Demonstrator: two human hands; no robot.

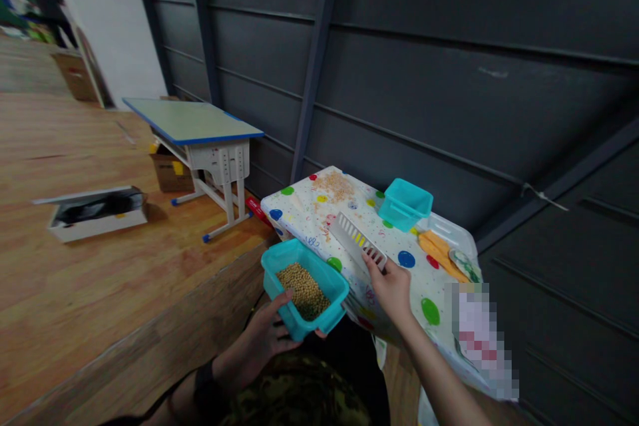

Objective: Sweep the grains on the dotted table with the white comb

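Observation:
My left hand (262,329) grips the near side of a turquoise plastic box (329,269), its thumb over the rim. Yellowish soybeans (302,283) lie in the bottom of that box, which is held at the table's front edge. In my right hand (392,286) is a white slotted plastic piece (352,234), pinched at its near end and held over the tabletop. Its exact kind is unclear. Beyond it, small pale-tan bits (337,186) are scattered over the balloon-print tablecloth (299,203).
A second turquoise box (407,203) stands at the table's back, near a clear plastic tray (456,233) and an orange cloth (439,253). A dark panelled wall (399,80) borders the table. Leftward are a desk (200,120), an opened white carton (100,216) and distant people (47,0).

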